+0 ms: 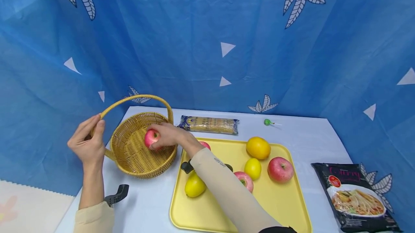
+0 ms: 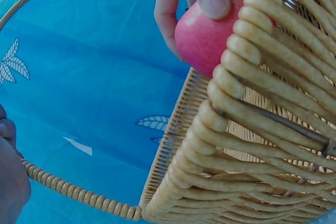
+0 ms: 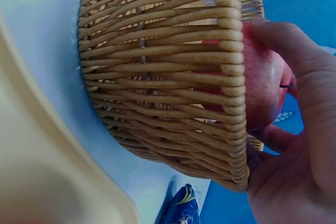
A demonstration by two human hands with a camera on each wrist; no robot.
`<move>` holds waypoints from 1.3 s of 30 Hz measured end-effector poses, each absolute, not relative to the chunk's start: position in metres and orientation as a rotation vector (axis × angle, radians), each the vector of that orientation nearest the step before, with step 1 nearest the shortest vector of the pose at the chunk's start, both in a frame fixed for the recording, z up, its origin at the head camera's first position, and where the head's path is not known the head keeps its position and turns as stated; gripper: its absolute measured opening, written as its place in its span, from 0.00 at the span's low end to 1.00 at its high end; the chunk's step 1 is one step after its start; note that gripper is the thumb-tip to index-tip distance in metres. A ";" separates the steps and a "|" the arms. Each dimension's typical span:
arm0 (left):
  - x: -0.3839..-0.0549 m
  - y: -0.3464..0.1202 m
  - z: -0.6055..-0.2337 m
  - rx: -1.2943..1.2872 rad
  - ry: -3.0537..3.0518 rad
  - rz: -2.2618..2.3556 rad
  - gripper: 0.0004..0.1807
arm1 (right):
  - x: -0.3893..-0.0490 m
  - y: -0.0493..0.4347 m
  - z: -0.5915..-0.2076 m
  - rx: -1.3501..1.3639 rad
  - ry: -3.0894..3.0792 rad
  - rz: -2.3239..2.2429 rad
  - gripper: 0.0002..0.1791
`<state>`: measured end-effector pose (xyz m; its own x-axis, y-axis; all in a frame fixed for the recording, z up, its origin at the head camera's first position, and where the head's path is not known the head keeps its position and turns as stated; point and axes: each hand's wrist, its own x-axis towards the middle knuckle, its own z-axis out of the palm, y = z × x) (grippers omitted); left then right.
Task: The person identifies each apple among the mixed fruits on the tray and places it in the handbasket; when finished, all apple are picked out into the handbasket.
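Observation:
My left hand (image 1: 87, 141) grips the arched handle of a wicker basket (image 1: 129, 170) on its left side. With my right hand (image 1: 168, 134) I hold a red apple (image 1: 151, 138) at the basket's mouth. In the right wrist view the apple (image 3: 262, 74) sits partly below the woven rim, thumb and fingers around it. The left wrist view shows the same apple (image 2: 202, 38) behind the near rim. Bare woven floor shows inside the basket.
Right of the basket, a yellow tray (image 1: 275, 204) bears apples, a lemon (image 1: 253, 168), an orange fruit (image 1: 258, 147) and a yellow fruit (image 1: 195, 185), partly behind my right forearm. Behind it lie packaged noodles (image 1: 209, 125) and a green lollipop (image 1: 267, 122). A black noodle packet (image 1: 355, 197) lies right.

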<state>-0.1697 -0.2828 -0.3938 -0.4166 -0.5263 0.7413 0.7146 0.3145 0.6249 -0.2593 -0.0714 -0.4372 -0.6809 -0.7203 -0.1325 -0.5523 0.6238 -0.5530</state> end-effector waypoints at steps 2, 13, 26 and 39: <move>-0.169 -0.283 -0.394 -0.178 -1.451 -1.381 0.09 | -0.260 -0.072 -0.437 -1.018 2.498 -0.695 0.39; -0.168 -0.283 -0.394 -0.194 -1.447 -1.374 0.08 | -0.263 -0.075 -0.438 -1.047 2.498 -0.676 0.39; -0.171 -0.284 -0.395 -0.214 -1.439 -1.401 0.08 | -0.262 -0.077 -0.438 -1.078 2.559 -0.523 0.42; -0.169 -0.283 -0.395 -0.213 -1.441 -1.381 0.09 | -0.256 -0.078 -0.439 -1.066 2.587 -0.409 0.39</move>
<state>-0.1694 -0.2830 -0.3945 -0.4066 -0.5151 0.7545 0.7318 0.3107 0.6065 -0.2561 -0.0782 -0.4390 -0.6738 -0.7176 -0.1760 -0.6282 0.6818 -0.3748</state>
